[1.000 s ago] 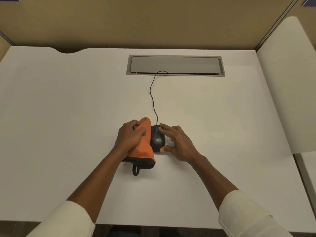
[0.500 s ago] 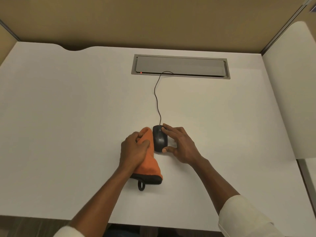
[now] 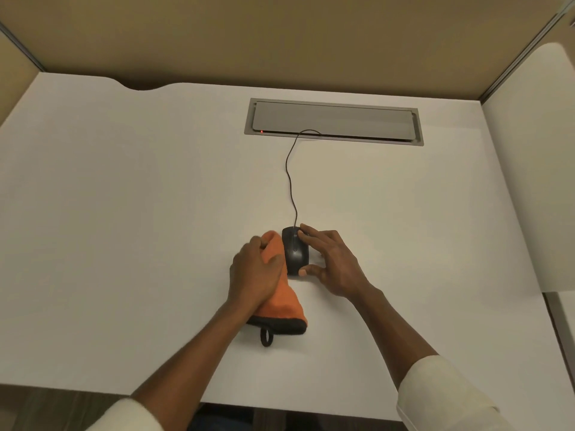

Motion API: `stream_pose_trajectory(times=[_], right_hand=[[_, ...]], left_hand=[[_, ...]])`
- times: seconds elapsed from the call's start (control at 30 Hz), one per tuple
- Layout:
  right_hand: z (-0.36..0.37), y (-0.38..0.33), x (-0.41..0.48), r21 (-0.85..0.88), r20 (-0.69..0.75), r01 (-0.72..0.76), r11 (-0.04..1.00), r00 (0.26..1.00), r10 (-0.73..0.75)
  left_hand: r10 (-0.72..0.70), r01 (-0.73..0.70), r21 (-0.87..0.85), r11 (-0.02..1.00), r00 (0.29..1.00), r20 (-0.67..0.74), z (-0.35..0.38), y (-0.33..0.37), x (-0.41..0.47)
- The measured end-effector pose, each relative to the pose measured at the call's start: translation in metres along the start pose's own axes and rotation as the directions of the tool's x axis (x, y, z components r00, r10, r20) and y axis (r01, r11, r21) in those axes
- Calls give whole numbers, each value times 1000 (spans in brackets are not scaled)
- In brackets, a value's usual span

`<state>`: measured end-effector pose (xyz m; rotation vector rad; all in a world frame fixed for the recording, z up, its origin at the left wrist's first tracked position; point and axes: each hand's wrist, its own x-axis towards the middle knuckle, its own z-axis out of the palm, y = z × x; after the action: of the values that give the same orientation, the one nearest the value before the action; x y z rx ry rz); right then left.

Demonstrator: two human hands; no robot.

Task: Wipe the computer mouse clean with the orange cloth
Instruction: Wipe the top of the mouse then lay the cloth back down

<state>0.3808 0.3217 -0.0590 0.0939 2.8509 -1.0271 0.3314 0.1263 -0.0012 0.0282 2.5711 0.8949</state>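
Observation:
A black wired computer mouse (image 3: 295,251) rests flat on the white desk (image 3: 124,188), near the middle. My right hand (image 3: 334,263) holds it from the right side, thumb at its near end and fingers on its far end. The orange cloth (image 3: 283,301), with a black hem and a black loop at its near end, lies against the mouse's left side. My left hand (image 3: 255,272) grips the cloth and presses its upper part against the left flank of the mouse.
The mouse cable (image 3: 291,178) runs back into a grey cable hatch (image 3: 334,121) set in the desk. Tan partition walls (image 3: 280,38) close the back. A white side panel (image 3: 535,169) stands at the right.
My left hand with the cloth has slid slightly toward me along the mouse's left side. The right hand keeps its hold. The view has shifted a little.

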Motion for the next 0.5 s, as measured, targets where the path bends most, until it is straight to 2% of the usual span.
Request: stream_pose_trajectory(times=[0.13, 0.2, 0.33, 0.5], right_hand=[[-2, -1, 2, -17, 14, -5, 1000, 1000, 6], [-2, -2, 3, -40, 18, -2, 999, 1000, 3], [-1, -3, 3, -53, 15, 5, 999, 1000, -4], [-2, -4, 2, -60, 13, 21, 998, 1000, -20]], left_hand=[[144, -138, 169, 976, 989, -20, 24, -16, -46], [171, -158, 199, 967, 984, -48, 32, -18, -53], [244, -215, 235, 948, 964, -103, 29, -5, -38], [344, -303, 393, 868, 938, -36, 12, 21, -4]])
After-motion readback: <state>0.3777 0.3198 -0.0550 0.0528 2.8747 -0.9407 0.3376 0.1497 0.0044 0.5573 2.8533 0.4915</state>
